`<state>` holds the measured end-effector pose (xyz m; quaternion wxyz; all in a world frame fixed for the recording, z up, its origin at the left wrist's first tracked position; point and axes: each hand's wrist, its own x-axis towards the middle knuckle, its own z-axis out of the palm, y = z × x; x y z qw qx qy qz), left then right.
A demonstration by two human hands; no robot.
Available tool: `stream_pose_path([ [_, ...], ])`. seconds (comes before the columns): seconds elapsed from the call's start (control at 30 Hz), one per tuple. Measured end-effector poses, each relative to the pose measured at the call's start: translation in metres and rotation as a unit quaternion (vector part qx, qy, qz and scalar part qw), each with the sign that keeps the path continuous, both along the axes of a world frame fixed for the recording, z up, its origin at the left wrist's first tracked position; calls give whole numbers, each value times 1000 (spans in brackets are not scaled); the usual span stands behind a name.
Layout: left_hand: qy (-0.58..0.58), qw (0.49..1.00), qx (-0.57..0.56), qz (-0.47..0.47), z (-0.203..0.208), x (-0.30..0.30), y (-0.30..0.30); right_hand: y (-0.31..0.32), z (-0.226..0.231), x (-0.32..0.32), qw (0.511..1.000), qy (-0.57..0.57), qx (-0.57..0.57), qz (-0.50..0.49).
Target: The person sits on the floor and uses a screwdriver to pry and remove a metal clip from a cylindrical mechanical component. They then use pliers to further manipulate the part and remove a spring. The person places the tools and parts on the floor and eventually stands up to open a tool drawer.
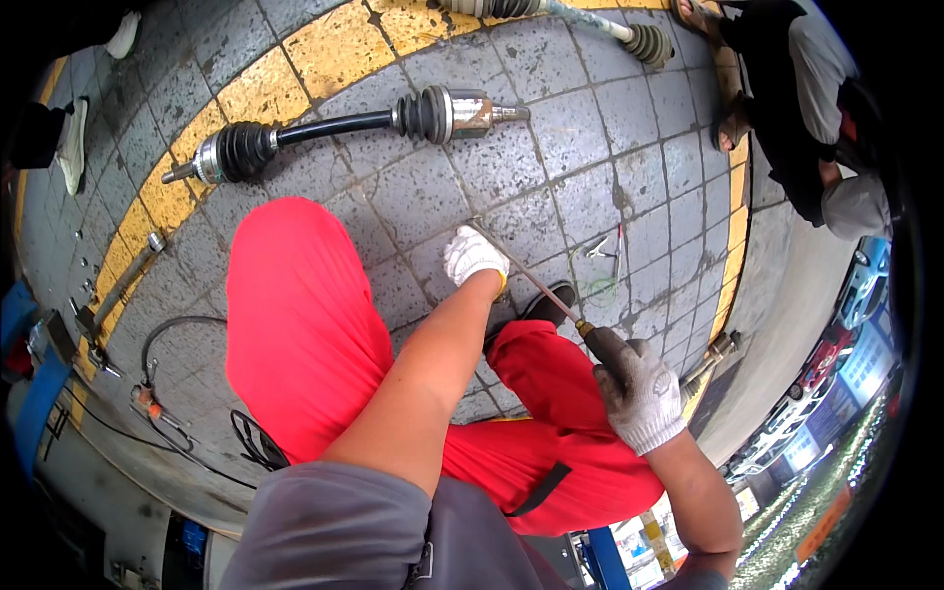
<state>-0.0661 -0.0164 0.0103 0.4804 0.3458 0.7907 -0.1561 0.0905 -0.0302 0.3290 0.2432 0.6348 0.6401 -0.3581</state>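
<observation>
The right hand (641,388) wraps its fingers firmly round the dark handle of a long-shafted tool (539,286), slanting above the tiled floor (413,197); the left hand (474,258) curls at its tip — whether it grips, I cannot tell. A drive shaft (334,128) lies untouched by the floor's yellow edge stripe (264,90), both rubber boots (246,150) on — no finished step shows, and what remains is unclear.

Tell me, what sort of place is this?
It looks like a car repair workshop. What seems to be a car drive shaft lies on the tiled floor, another similar shaft lies beyond it, and the right hand grips a long thin tool.
</observation>
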Motion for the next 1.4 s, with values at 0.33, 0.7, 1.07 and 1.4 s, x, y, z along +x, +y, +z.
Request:
stream_pose_path([
  [0.33,1,1000,14,-1,-5,-2,4,-16,4,-7,993,34,-2,-114],
  [0.7,-8,1000,28,12,-9,-3,1,-26,2,-17,999,-9,1,-40],
  [1.07,-13,998,54,-10,-6,-8,-4,-29,-3,-21,1000,-5,1,-11],
  [1.4,-5,999,49,3,3,-5,1,-2,5,-33,997,-9,-17,75],
])
